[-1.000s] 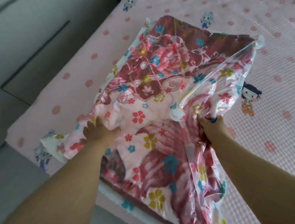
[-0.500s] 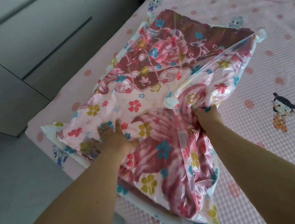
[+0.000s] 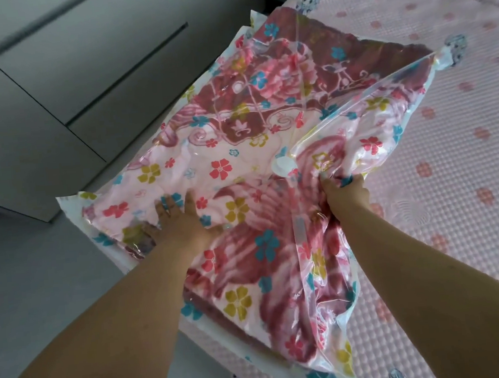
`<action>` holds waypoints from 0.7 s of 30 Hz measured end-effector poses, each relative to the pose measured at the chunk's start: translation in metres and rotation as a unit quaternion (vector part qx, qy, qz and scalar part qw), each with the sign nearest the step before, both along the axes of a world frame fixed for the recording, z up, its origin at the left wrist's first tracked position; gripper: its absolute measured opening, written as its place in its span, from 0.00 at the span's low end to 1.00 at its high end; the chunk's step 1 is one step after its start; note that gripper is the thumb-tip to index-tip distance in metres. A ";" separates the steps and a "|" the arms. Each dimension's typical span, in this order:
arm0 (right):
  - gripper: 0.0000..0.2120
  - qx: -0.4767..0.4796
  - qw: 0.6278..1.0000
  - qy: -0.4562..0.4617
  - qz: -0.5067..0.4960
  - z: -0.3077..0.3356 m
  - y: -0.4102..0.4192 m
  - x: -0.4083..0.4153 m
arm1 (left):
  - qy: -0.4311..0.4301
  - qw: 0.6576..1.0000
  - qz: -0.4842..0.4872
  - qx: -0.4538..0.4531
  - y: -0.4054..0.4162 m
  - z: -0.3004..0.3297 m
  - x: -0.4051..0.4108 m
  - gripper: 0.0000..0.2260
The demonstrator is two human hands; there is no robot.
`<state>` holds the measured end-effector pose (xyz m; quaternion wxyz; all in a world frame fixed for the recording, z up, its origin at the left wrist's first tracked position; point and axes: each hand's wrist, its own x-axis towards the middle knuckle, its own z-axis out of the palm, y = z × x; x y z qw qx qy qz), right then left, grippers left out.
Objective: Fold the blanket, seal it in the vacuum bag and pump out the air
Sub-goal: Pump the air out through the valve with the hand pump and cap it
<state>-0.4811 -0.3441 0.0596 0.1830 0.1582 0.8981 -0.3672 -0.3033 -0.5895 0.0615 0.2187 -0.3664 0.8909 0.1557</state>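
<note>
On the near corner of the bed (image 3: 464, 170), which wears a pink textured cover dotted with darker pink spots and small cartoon figures, lies the vacuum bag (image 3: 319, 282), a clear plastic sack printed with red, yellow and blue flowers. Inside it sits the folded blanket (image 3: 288, 95), pink and dark red with a large floral pattern, filling most of the bag and showing plainly through the plastic. The bag reaches from the bed's near edge toward its middle, and its white-edged left corner hangs slightly past the mattress over the grey floor (image 3: 39, 282).

A round white valve (image 3: 284, 165) sits on top of the bag near the middle, between the two hands.

The left hand (image 3: 175, 216) lies palm down on the bag's left part, its fingers spread and fairly straight, pressing the plastic against the blanket beneath. The right hand (image 3: 346, 191) is just right of the valve, its fingers curled and pinching a bunch of loose plastic, so that a crease of the bag runs up from the grip toward the far right corner. Both forearms reach in from the bottom of the view.

Beyond the bed's left side stands a grey cabinet (image 3: 97, 81) with flat drawer fronts and dark gaps between them.
</note>
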 end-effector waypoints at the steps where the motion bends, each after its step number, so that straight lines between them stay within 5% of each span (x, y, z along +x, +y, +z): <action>1: 0.32 -0.004 1.000 0.001 -0.006 -0.001 -0.004 0.000 | -0.003 1.000 -0.007 -0.005 -0.005 0.000 -0.001 0.51; 21: 0.33 -0.044 0.998 -0.027 -0.020 0.005 -0.005 -0.013 | -0.035 0.999 -0.022 -0.031 0.002 0.010 -0.004 0.50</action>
